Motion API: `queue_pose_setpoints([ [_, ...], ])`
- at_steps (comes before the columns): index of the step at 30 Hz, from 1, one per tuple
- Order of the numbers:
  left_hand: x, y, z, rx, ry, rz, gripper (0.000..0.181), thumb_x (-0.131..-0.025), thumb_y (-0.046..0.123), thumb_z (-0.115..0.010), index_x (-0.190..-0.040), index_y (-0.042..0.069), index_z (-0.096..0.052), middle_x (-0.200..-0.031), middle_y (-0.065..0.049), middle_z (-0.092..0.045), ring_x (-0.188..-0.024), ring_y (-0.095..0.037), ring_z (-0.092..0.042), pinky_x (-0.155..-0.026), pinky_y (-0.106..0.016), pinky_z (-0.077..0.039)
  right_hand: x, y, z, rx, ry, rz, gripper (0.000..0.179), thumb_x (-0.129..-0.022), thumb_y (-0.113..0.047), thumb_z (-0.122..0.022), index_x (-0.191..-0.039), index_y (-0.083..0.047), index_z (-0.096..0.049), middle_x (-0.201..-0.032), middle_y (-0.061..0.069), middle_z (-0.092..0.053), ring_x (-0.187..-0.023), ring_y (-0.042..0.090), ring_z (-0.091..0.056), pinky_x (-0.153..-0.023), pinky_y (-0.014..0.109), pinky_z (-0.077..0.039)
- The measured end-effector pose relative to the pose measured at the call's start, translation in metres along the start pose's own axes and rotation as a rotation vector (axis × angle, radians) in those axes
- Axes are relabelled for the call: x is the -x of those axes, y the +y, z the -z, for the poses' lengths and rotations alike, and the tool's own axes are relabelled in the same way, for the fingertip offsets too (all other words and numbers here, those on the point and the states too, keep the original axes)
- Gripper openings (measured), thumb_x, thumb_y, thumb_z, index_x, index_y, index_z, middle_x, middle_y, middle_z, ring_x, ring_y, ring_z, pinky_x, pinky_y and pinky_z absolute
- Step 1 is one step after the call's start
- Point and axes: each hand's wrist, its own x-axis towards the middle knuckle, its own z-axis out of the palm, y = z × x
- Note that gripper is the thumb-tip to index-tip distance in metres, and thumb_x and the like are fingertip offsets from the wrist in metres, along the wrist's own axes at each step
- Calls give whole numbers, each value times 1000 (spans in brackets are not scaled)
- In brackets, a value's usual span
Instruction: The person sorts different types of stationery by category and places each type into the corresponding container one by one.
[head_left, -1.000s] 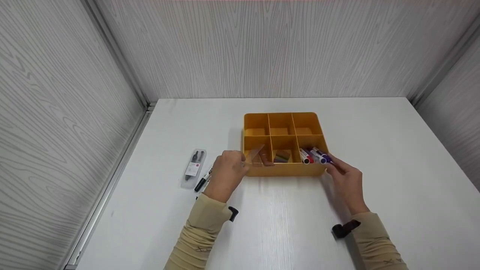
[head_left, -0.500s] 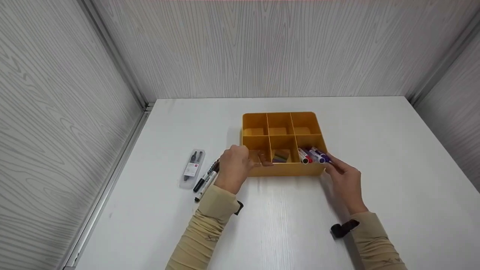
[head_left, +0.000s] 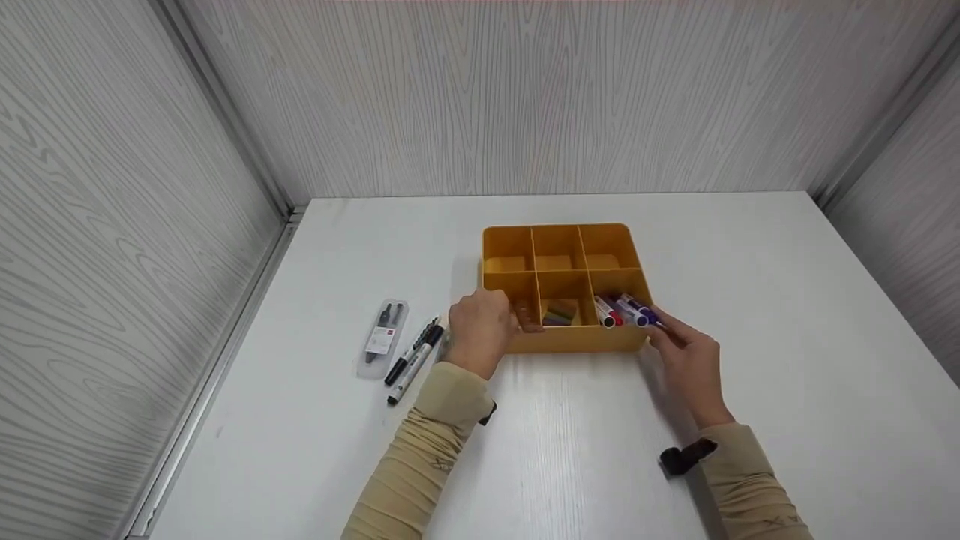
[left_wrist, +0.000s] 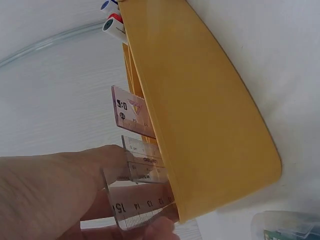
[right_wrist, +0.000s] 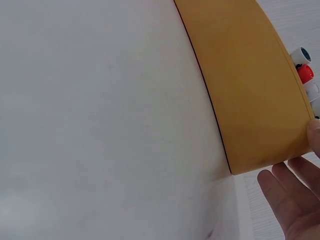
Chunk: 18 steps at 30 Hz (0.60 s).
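A yellow compartment box (head_left: 574, 341) stands on the white table. My left hand (head_left: 481, 330) is at its front left compartment, fingers around a clear plastic ruler (left_wrist: 142, 205) marked up to 15, whose lower part is hidden inside the box. Beside it, another clear scaled piece (left_wrist: 142, 157) and a pinkish clear ruler (left_wrist: 131, 112) stick up over the rim. My right hand (head_left: 686, 360) holds the front right corner, thumb at the rim and fingers (right_wrist: 285, 190) along the side. Several markers (head_left: 626, 309) lean in the compartment there.
A clear case with a compass (head_left: 382, 339) lies left of the box. Two black-and-white marker pens (head_left: 415, 364) lie between it and my left hand. The front middle compartment holds a small striped piece (head_left: 559, 313). Panelled walls (head_left: 555, 97) enclose the table.
My left hand has moved right and lowered the clear piece into the front left compartment, uncovering more of the two pens. The right hand stays at its corner.
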Motion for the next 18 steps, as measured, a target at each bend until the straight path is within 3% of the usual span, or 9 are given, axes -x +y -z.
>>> queue_pose_setpoints([
  [12, -1, -6, -8, 26, -25, -27, 31, -97, 26, -60, -73, 10, -72, -76, -6, -71, -65, -23, -67, -59, -41, -56, 1, 0, -1, -12, -8, -41, 44, -94, -30, -66, -137, -20, -60, -131, 10, -66, -103, 14, -69, -81, 11, -53],
  [18, 4, -12, -11, 77, 28, -61, 29, -99, 28, -58, -83, 9, -73, -83, -7, -70, -70, -30, -70, -59, -44, -56, 1, 0, -1, -21, -9, -43, 45, -94, -32, -66, -137, -20, -60, -130, 12, -66, -105, 24, -70, -80, 12, -54],
])
